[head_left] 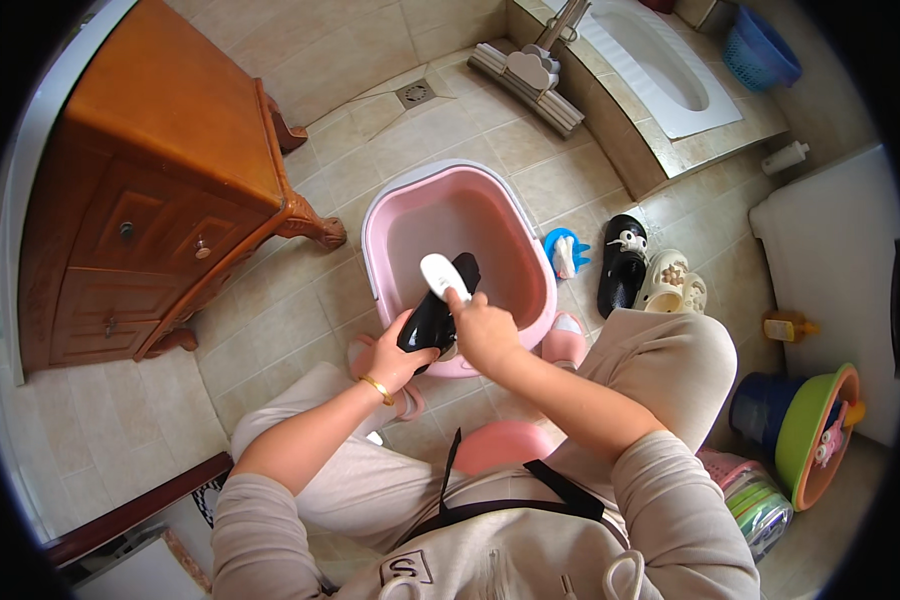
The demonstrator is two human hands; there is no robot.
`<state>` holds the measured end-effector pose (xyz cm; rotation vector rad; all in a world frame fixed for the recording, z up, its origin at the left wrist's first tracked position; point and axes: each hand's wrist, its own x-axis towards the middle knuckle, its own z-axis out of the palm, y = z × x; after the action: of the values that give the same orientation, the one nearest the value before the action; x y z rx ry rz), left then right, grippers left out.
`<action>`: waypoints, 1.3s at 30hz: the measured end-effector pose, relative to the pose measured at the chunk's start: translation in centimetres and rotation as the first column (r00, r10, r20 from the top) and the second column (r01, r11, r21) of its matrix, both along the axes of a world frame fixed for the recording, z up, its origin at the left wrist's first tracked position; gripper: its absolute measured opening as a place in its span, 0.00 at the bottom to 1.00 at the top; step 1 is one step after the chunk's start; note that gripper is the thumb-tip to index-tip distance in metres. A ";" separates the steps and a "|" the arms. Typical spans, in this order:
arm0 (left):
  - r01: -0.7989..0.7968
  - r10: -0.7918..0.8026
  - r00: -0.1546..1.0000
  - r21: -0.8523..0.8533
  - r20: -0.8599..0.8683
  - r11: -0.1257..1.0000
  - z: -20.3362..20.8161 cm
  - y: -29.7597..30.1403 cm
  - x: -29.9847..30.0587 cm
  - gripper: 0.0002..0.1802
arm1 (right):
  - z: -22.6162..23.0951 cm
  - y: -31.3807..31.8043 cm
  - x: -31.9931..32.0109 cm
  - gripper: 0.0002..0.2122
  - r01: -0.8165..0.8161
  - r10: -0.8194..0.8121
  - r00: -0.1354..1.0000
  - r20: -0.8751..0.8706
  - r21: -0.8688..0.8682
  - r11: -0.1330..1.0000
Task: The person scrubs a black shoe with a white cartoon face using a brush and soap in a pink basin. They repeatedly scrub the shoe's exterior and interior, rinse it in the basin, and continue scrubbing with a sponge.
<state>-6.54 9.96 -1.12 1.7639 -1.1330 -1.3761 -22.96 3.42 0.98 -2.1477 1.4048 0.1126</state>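
Note:
My left hand, with a gold bangle at the wrist, grips a shiny black slipper tilted over the near part of a pink tub. In my right hand is a white brush, its broad back turned up and a finger pressed along it. The brush lies over the slipper; its bristles are hidden, so I cannot tell exactly where they touch. Cloudy-looking water appears to stand in the tub, below both hands.
Right of the tub are a blue dish with a white piece on it, a black slipper and cream clogs. A wooden cabinet stands left. A mop lies beyond, near a raised squat toilet. Basins lean at the right.

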 end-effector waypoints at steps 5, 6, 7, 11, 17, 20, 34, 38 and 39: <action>-0.007 0.007 1.000 -0.005 -0.018 1.000 -0.2 -0.2 -0.2 0.40 | -3.6 -2.8 -2.3 0.22 0.115 -0.115 0.993 0.005 0.057 0.992; -0.013 0.012 1.000 -0.014 -0.022 1.000 -0.6 -0.3 0.1 0.40 | -3.6 -3.7 -2.7 0.22 0.185 -0.186 0.983 -0.001 0.083 0.979; -0.036 0.036 0.999 -0.005 -0.037 0.999 -0.7 -0.3 0.2 0.39 | -4.0 -4.0 -2.8 0.23 0.207 -0.207 0.978 -0.011 0.083 0.975; -0.149 0.164 0.970 0.091 -0.182 0.985 -0.7 -0.8 0.9 0.37 | -3.7 -2.2 -1.4 0.25 0.132 -0.131 0.991 0.016 -0.008 0.991; -0.386 0.447 0.846 0.242 -0.292 0.890 -0.5 -1.9 1.9 0.34 | 0.6 1.9 1.0 0.27 -0.036 0.038 0.995 0.091 -0.024 0.999; -0.325 0.365 0.891 0.181 -0.269 0.928 -1.3 -1.4 1.6 0.36 | -2.3 -1.5 -0.5 0.25 0.107 -0.107 0.993 0.053 0.011 0.994; -0.071 0.095 0.969 0.114 -0.228 0.991 -4.4 -1.8 -1.1 0.49 | -3.0 -7.0 -2.5 0.27 0.197 -0.781 0.236 0.579 0.758 0.622; 0.050 -0.034 0.996 0.204 -0.083 0.978 -6.2 -5.6 0.1 0.53 | -3.0 -7.2 -1.6 0.30 0.266 -0.758 0.246 0.604 0.710 0.652; 0.002 0.021 0.978 0.107 -0.205 0.994 -7.3 -6.1 0.6 0.56 | -3.5 -7.0 -1.0 0.30 0.253 -0.738 0.255 0.624 0.694 0.674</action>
<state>-5.96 3.86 -8.45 1.6510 -0.9538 -1.5988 -23.96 -3.62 -2.57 -0.8729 1.1295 -0.7843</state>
